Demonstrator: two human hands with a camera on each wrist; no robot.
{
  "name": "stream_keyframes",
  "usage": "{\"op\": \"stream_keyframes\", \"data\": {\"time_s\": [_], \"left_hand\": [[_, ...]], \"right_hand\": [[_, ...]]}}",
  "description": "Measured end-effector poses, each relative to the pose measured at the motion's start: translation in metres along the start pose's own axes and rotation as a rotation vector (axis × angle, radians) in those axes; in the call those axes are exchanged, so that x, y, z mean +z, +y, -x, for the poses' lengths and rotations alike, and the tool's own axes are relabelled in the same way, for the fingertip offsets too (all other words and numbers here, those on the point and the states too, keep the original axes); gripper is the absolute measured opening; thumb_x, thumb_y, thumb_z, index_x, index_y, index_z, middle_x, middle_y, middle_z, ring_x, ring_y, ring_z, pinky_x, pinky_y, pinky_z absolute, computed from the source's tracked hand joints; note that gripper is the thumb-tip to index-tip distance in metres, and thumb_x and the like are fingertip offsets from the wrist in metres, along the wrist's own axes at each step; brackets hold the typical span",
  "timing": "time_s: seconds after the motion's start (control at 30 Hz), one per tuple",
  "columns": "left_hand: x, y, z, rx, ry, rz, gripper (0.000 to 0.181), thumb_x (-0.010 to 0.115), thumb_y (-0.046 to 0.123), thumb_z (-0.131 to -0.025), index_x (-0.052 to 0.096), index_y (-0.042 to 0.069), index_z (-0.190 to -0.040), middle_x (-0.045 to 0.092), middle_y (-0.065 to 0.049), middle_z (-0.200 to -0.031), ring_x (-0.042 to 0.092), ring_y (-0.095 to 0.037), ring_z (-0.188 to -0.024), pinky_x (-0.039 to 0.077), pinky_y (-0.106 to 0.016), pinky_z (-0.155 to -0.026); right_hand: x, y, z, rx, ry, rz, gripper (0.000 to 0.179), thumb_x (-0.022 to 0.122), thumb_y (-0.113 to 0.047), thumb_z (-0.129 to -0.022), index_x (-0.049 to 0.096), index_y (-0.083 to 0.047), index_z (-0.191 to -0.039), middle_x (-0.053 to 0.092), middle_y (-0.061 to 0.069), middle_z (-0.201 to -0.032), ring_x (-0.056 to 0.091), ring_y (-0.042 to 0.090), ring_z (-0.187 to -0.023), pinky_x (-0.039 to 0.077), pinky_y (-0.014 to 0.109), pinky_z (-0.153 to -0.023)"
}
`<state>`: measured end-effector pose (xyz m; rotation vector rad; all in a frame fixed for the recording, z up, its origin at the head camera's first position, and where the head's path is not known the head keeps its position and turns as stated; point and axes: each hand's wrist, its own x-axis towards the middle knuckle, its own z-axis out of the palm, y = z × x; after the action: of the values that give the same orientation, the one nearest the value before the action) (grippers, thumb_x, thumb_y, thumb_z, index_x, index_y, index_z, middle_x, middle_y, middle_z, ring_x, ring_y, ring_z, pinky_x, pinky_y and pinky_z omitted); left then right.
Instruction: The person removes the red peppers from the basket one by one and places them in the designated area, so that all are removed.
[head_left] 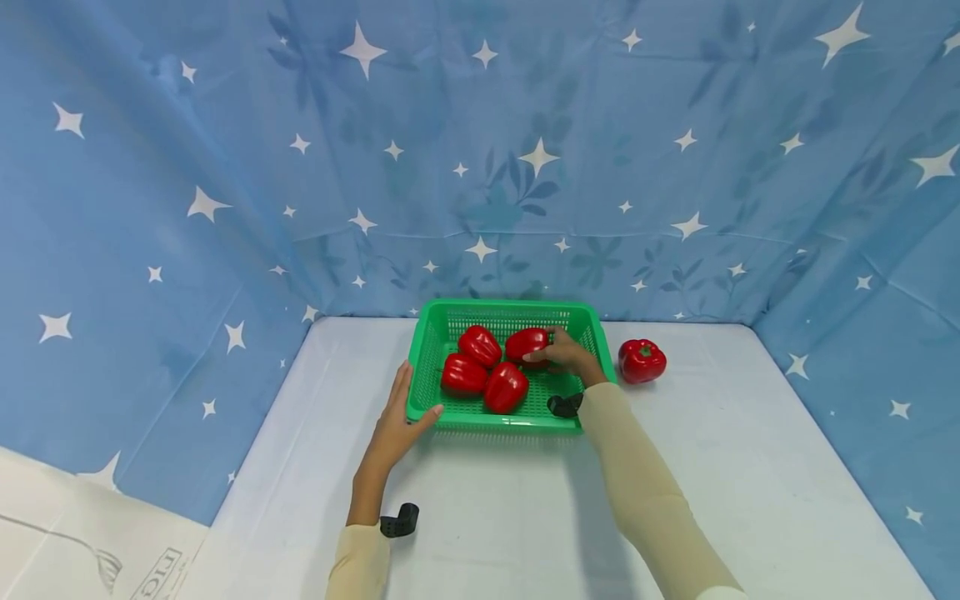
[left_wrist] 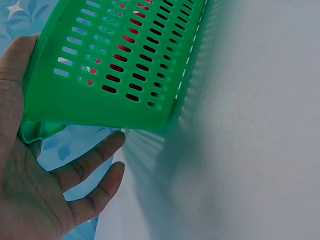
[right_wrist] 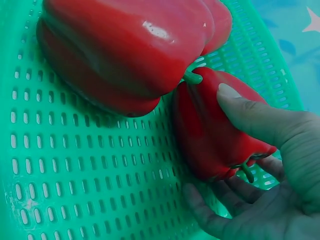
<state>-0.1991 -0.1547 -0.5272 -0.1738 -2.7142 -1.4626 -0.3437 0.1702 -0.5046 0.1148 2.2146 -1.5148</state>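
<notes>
One pepper in the basket is gripped by the right hand; three peppers crowd its seven-to-nine o'clock; the spread left hand touches the basket at eight; a fifth pepper sits outside at three.

From my station I read the basket as bright green with rows of slots patterning it (my right wrist view washes it toward mint). The glossy peppers inside are deep red, as is the lone pepper outside; a stem shows green. The blue curtain carries white four-pointed stars and darker blue leaf sprigs. I see a white tabletop, pale beige sleeves, black wrist cameras.
</notes>
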Motion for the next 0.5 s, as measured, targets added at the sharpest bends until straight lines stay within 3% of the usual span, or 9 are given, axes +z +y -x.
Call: {"op": "stream_keyframes", "data": {"time_s": [0.4, 0.5], "left_hand": [[-0.0009, 0.0024, 0.0002, 0.005, -0.007, 0.013, 0.094, 0.064, 0.054, -0.089, 0.007, 0.028, -0.158, 0.0, 0.013, -0.165, 0.009, -0.024, -0.153, 0.024, -0.062, -0.114], [-0.001, 0.0025, 0.0008, 0.011, -0.003, 0.014, 0.094, 0.065, 0.053, -0.089, 0.007, 0.027, -0.159, 0.002, 0.009, -0.166, 0.01, -0.024, -0.153, 0.025, -0.062, -0.114]], "right_hand": [[-0.0014, -0.0034, 0.0033, -0.024, 0.006, 0.022, 0.091, 0.072, -0.013, -0.087, 0.01, -0.002, -0.152, 0.023, 0.026, -0.153, 0.03, 0.044, -0.14, 0.042, 0.055, -0.106], [-0.0018, -0.003, 0.0044, -0.032, 0.01, 0.024, 0.09, 0.073, -0.012, -0.087, 0.011, -0.002, -0.152, 0.024, 0.026, -0.153, 0.03, 0.044, -0.14, 0.043, 0.054, -0.106]]}}
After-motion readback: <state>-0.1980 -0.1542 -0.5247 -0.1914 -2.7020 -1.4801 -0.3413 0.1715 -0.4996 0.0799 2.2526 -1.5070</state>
